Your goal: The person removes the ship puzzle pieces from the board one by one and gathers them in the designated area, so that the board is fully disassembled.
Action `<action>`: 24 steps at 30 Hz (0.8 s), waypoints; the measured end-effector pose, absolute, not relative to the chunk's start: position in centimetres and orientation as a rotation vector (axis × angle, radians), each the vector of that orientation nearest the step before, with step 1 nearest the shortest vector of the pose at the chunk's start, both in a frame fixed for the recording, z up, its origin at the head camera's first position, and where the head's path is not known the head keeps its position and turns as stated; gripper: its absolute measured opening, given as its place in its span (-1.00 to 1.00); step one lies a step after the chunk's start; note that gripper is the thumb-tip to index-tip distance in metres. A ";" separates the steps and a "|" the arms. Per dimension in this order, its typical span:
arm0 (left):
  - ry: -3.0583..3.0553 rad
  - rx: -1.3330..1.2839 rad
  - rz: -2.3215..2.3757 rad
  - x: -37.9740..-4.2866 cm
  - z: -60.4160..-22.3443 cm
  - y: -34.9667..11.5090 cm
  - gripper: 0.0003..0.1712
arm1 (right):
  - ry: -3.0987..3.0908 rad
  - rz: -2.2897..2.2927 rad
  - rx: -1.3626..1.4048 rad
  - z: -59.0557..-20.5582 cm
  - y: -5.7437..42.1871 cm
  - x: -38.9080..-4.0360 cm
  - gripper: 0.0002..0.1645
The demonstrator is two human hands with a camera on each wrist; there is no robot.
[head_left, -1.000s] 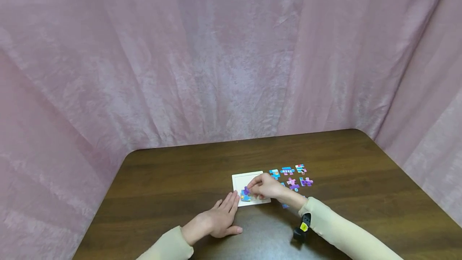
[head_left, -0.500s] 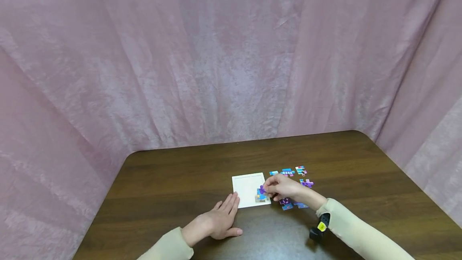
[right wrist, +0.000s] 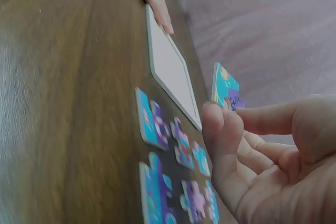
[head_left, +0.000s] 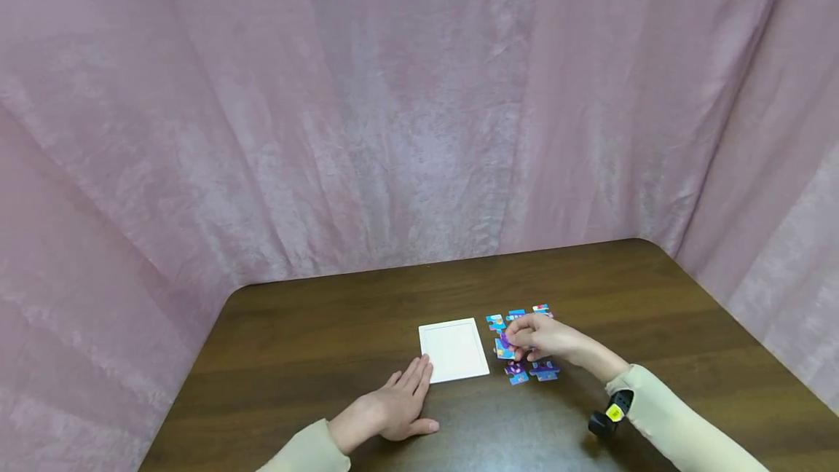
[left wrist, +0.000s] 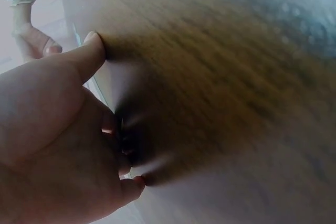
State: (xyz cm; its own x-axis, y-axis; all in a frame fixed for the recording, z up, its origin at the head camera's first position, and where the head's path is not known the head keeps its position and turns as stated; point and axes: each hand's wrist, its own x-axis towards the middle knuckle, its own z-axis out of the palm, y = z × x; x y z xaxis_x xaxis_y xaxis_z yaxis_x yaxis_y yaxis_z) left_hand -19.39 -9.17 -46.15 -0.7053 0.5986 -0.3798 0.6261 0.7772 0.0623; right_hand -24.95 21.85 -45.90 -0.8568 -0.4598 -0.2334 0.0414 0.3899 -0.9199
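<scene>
A blue, yellow and purple puzzle piece (right wrist: 226, 85) is pinched between the thumb and fingertips of my right hand (head_left: 542, 335). That hand is above the group of loose pieces, to the right of a white puzzle tray (head_left: 454, 350) with a low raised rim. My left hand (head_left: 400, 400) lies on the table with fingers extended, its fingertips at the tray's lower left corner. In the left wrist view the left thumb (left wrist: 93, 51) reaches out apart from the other fingers. Parts of several loose pieces are hidden behind the right hand.
Loose puzzle pieces, among them a blue and purple one (head_left: 516, 373) and another (head_left: 545, 370), lie in rough rows right of the tray. All are on a brown wooden table (head_left: 314, 326). A pink curtain (head_left: 406, 108) hangs behind it.
My right hand has carried the pinched puzzle piece rightward, from over the tray to above the loose pieces, uncovering the tray's inside. The left hand stays at the tray's corner.
</scene>
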 end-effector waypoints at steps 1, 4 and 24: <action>2.590 0.931 -0.101 -19.4 -46.2 -9.2 0.02 | 2.212 -1.465 -0.360 -45.8 22.1 -25.0 -0.77; 2.593 0.939 -0.101 -19.4 -46.3 -9.2 0.01 | 2.233 -1.437 -0.382 -45.7 22.8 -25.0 -0.75; 2.587 0.990 -0.042 -19.9 -47.7 -9.9 0.05 | 2.114 -1.329 -0.469 -46.2 26.1 -24.2 -0.79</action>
State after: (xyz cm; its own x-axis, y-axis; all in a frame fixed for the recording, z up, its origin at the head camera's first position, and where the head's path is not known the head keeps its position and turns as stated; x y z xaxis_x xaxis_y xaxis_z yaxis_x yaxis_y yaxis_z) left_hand -19.92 -9.92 -47.71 -0.6853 0.6390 -0.3494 0.6500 0.7530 0.1024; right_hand -24.24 26.10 -46.15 -0.7626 -0.5760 -0.2944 0.0159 0.4384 -0.8986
